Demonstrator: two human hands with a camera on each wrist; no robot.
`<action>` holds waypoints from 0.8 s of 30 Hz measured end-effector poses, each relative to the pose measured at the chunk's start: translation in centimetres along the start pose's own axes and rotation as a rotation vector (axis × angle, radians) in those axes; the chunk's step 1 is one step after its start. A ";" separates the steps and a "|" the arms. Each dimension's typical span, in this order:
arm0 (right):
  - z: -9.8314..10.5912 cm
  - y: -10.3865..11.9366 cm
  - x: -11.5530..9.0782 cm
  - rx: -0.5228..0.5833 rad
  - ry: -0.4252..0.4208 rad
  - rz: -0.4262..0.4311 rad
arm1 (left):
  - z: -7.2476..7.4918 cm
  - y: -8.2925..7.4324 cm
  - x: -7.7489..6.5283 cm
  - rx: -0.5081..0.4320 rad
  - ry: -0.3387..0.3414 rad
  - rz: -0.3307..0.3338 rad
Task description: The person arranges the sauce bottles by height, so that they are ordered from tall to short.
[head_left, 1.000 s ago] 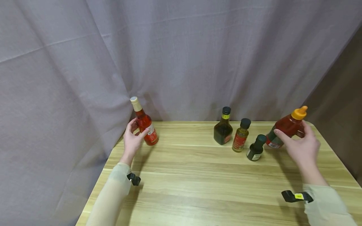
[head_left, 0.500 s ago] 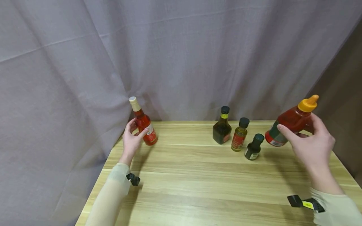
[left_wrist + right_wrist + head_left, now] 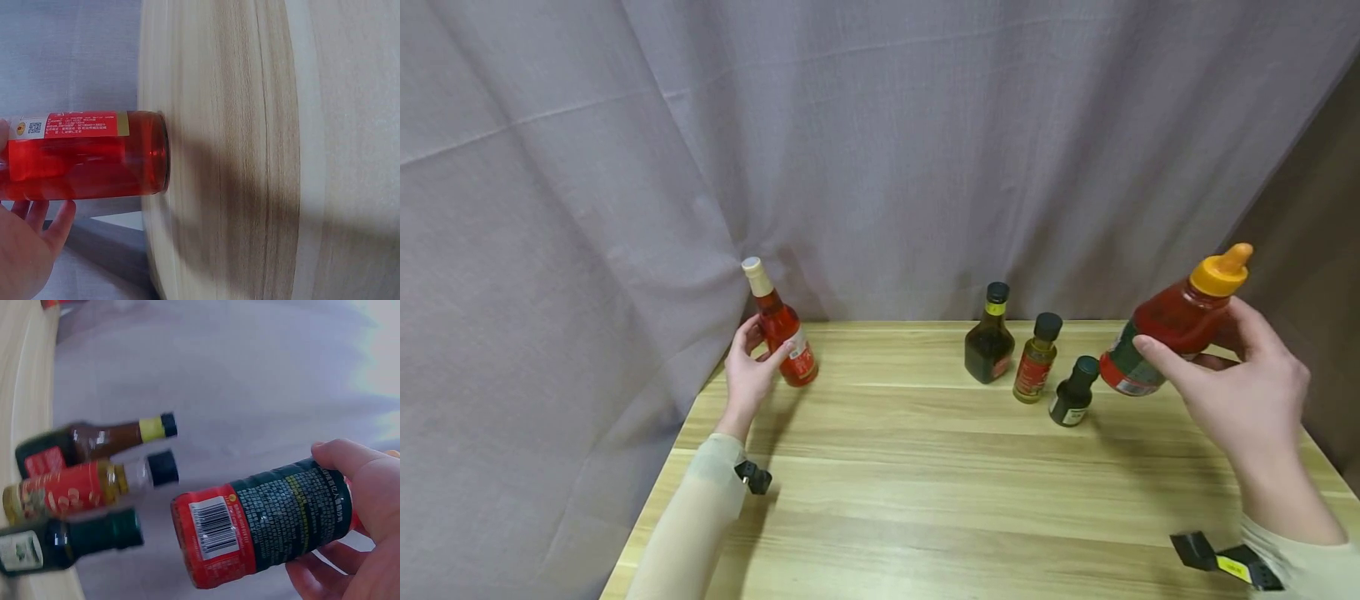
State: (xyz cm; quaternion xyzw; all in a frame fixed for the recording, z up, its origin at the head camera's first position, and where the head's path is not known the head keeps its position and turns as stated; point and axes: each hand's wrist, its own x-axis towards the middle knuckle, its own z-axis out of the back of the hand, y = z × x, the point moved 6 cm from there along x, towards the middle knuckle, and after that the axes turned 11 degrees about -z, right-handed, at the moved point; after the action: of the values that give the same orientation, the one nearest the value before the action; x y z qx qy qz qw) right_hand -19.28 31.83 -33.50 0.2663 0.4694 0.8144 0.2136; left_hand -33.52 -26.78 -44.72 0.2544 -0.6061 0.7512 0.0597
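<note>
My left hand (image 3: 751, 371) grips a red glass bottle with a cream cap (image 3: 781, 327), which stands at the table's far left. In the left wrist view the base of this bottle (image 3: 81, 156) meets the wood. At the right, my right hand (image 3: 1251, 383) holds a red sauce squeeze bottle with an orange nozzle (image 3: 1176, 321), tilted and lifted off the table. Its barcode and dark green label face the right wrist camera, with the fingers (image 3: 331, 569) wrapped behind. Just left of it stands a small dark bottle with a green cap (image 3: 1074, 392).
Beside the small dark bottle stand a red-labelled bottle with a black cap (image 3: 1037, 358) and a dark square bottle with a yellow neck band (image 3: 990, 335). The wooden table (image 3: 910, 467) ends at a grey curtain (image 3: 880, 167) behind.
My right hand has raised the sauce bottle off the table and drawn it to the right and closer to me. The left hand and its bottle have stayed in place.
</note>
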 end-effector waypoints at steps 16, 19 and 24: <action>-8.6 3.5 -4.1 0.033 0.297 0.208 | 0.0 0.0 0.2 -0.002 -0.005 -0.009; -11.5 3.5 -5.0 0.093 0.369 0.232 | -0.1 -0.1 0.2 -0.003 -0.006 -0.008; -16.8 3.1 -6.4 0.146 0.499 0.216 | -0.4 -0.1 0.0 -0.004 0.006 0.003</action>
State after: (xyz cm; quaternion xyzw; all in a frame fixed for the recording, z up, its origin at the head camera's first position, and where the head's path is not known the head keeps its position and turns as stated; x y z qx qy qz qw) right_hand -25.34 15.66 -39.27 0.1209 0.5337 0.8368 -0.0164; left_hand -33.59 -26.40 -44.71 0.2513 -0.6076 0.7509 0.0610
